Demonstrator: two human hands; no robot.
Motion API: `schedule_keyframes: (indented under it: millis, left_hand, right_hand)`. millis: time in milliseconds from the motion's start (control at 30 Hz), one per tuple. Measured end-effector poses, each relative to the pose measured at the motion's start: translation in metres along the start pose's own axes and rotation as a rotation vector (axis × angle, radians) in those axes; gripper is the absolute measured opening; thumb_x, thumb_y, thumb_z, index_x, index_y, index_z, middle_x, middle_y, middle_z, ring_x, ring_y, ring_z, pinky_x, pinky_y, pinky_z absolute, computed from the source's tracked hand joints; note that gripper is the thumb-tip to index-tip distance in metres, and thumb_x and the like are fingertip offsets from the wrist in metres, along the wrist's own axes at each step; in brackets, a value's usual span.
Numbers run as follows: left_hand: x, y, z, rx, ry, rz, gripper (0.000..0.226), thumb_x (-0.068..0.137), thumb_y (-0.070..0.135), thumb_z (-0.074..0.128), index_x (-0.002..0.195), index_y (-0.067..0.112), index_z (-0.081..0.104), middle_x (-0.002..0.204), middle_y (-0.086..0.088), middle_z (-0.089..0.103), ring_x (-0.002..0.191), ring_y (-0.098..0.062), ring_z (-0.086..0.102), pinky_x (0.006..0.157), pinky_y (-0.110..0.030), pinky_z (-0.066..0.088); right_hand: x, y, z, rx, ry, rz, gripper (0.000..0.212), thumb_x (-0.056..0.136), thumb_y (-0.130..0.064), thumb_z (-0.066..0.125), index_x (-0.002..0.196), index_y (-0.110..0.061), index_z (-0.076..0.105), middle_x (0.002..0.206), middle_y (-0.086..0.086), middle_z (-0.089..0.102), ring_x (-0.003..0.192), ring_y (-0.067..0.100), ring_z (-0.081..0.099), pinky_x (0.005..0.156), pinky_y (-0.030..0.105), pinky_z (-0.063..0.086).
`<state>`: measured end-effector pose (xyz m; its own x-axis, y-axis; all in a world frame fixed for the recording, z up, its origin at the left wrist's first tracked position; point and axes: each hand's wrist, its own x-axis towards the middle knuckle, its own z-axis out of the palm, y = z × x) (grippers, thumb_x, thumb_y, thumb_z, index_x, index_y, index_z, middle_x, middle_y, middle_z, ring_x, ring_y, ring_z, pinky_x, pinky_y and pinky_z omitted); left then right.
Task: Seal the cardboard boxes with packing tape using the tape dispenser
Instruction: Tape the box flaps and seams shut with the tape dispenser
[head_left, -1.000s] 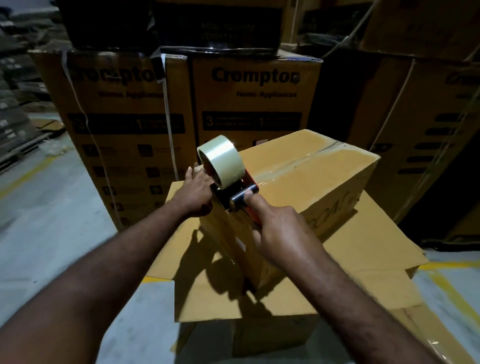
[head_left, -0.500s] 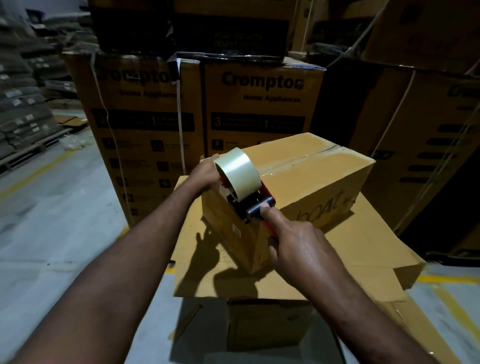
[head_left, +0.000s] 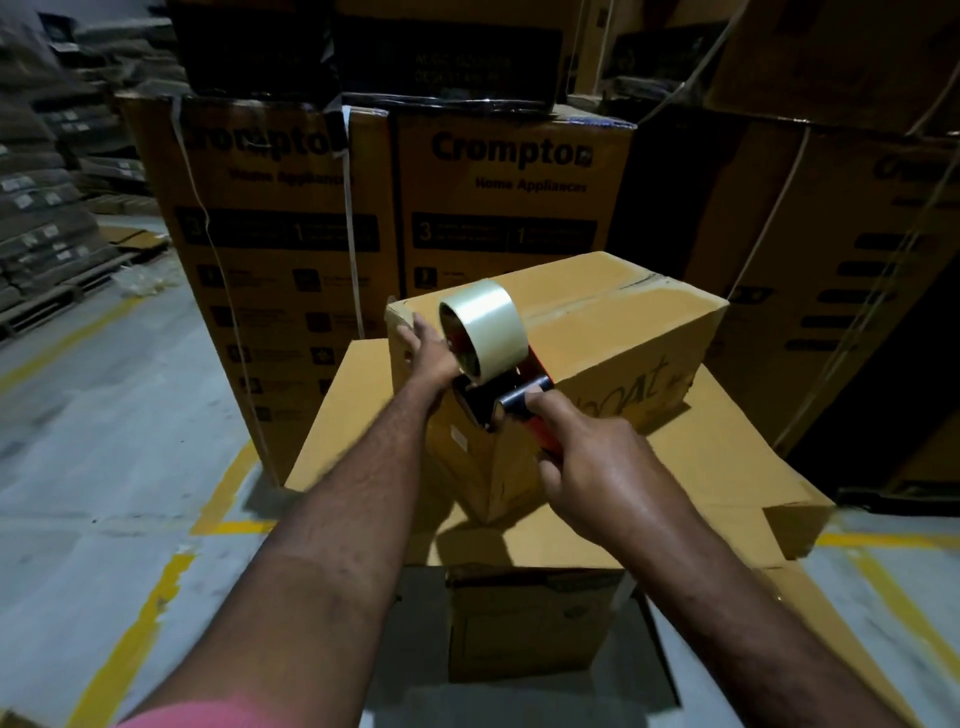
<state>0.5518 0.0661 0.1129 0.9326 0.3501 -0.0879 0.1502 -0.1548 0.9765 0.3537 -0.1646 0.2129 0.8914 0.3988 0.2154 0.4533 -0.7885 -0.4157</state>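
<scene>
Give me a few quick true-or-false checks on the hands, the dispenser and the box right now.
1. The right hand grips the tape dispenser by its handle. True.
2. The left hand holds the tape roll. False: it rests with straight fingers on the small box, beside the roll.
3. The small box stands on the floor. False: it stands on a larger cardboard box.
4. Printed cartons are stacked behind the small box. True.
</scene>
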Motion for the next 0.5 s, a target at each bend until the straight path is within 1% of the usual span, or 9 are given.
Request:
schedule_keyframes:
  millis: [67, 133, 200, 233, 267, 300, 367, 433, 500]
  left_hand:
    - [0.002, 0.001, 0.0, 0.058, 0.027, 0.062, 0.099, 0.102, 0.015, 0.059, 0.158, 0.037, -0.019, 0.165, 0.002, -0.032, 0.155, -0.036, -0.008, 0.121, -0.062, 0.023]
    - [0.009, -0.003, 0.001, 0.093, 0.037, 0.066, 0.094, 0.104, 0.015, 0.054, 0.158, 0.038, -0.02, 0.163, 0.004, -0.035, 0.155, -0.036, -0.009, 0.121, -0.063, 0.022]
    - [0.001, 0.001, 0.004, 0.243, 0.075, 0.036, 0.103, 0.1, 0.023, 0.063, 0.158, 0.035, -0.021, 0.163, -0.001, -0.035, 0.154, -0.037, -0.016, 0.118, -0.073, 0.006]
    - [-0.012, 0.007, 0.004, 0.359, 0.156, 0.056, 0.109, 0.096, 0.027, 0.069, 0.159, 0.032, -0.021, 0.164, -0.005, -0.033, 0.153, -0.038, -0.02, 0.115, -0.076, -0.004]
    - [-0.016, 0.009, 0.003, 0.435, 0.237, 0.089, 0.114, 0.092, 0.03, 0.074, 0.16, 0.029, -0.018, 0.165, -0.007, -0.03, 0.153, -0.038, -0.02, 0.112, -0.076, -0.007]
    - [-0.02, 0.01, 0.003, 0.459, 0.259, 0.156, 0.115, 0.089, 0.03, 0.078, 0.161, 0.027, -0.011, 0.168, -0.009, -0.022, 0.154, -0.039, -0.015, 0.113, -0.074, -0.004]
    - [-0.021, 0.001, 0.007, 0.38, 0.117, 0.247, 0.109, 0.078, 0.033, 0.082, 0.162, 0.021, 0.013, 0.169, -0.011, 0.008, 0.154, -0.039, 0.01, 0.119, -0.066, 0.014]
    - [-0.016, -0.024, 0.011, 0.19, 0.033, 0.181, 0.108, 0.059, 0.045, 0.071, 0.155, 0.015, 0.034, 0.162, -0.016, 0.03, 0.149, -0.039, 0.031, 0.117, -0.061, 0.033]
    - [-0.013, -0.037, 0.015, 0.093, -0.003, 0.157, 0.1, 0.055, 0.041, 0.068, 0.147, 0.011, 0.042, 0.157, -0.019, 0.038, 0.147, -0.038, 0.034, 0.117, -0.059, 0.035]
  right_hand:
    - [-0.015, 0.005, -0.001, -0.013, 0.003, -0.003, 0.054, 0.099, -0.025, 0.055, 0.141, -0.046, 0.028, 0.072, -0.016, 0.044, 0.064, -0.001, 0.052, 0.055, 0.013, 0.045]
    - [-0.025, 0.008, 0.001, -0.031, 0.01, -0.006, 0.057, 0.099, -0.026, 0.056, 0.143, -0.046, 0.026, 0.07, -0.018, 0.039, 0.061, -0.004, 0.046, 0.05, 0.011, 0.037]
    - [-0.027, 0.009, 0.004, -0.036, 0.018, -0.01, 0.058, 0.099, -0.026, 0.057, 0.144, -0.045, 0.026, 0.071, -0.018, 0.038, 0.06, -0.005, 0.043, 0.05, 0.009, 0.033]
    - [-0.026, 0.009, 0.005, -0.029, 0.026, -0.01, 0.057, 0.098, -0.027, 0.057, 0.144, -0.045, 0.027, 0.071, -0.018, 0.038, 0.06, -0.005, 0.043, 0.051, 0.009, 0.033]
    - [-0.024, 0.009, 0.005, -0.016, 0.034, -0.007, 0.056, 0.098, -0.027, 0.057, 0.143, -0.045, 0.028, 0.072, -0.016, 0.04, 0.06, -0.005, 0.043, 0.051, 0.008, 0.034]
    - [-0.024, 0.01, 0.005, -0.002, 0.038, -0.002, 0.056, 0.098, -0.028, 0.057, 0.143, -0.046, 0.028, 0.073, -0.015, 0.041, 0.061, -0.004, 0.043, 0.052, 0.008, 0.034]
    - [-0.024, 0.012, 0.005, 0.018, 0.039, 0.004, 0.055, 0.099, -0.029, 0.056, 0.143, -0.046, 0.028, 0.073, -0.015, 0.042, 0.061, -0.003, 0.044, 0.053, 0.009, 0.035]
    - [-0.026, 0.014, 0.008, 0.006, 0.045, -0.01, 0.058, 0.098, -0.029, 0.057, 0.144, -0.045, 0.027, 0.077, -0.014, 0.045, 0.066, 0.0, 0.048, 0.057, 0.011, 0.038]
    - [-0.029, 0.016, 0.013, -0.033, 0.055, -0.024, 0.063, 0.098, -0.028, 0.057, 0.147, -0.046, 0.021, 0.087, -0.011, 0.051, 0.073, 0.004, 0.049, 0.058, 0.012, 0.037]
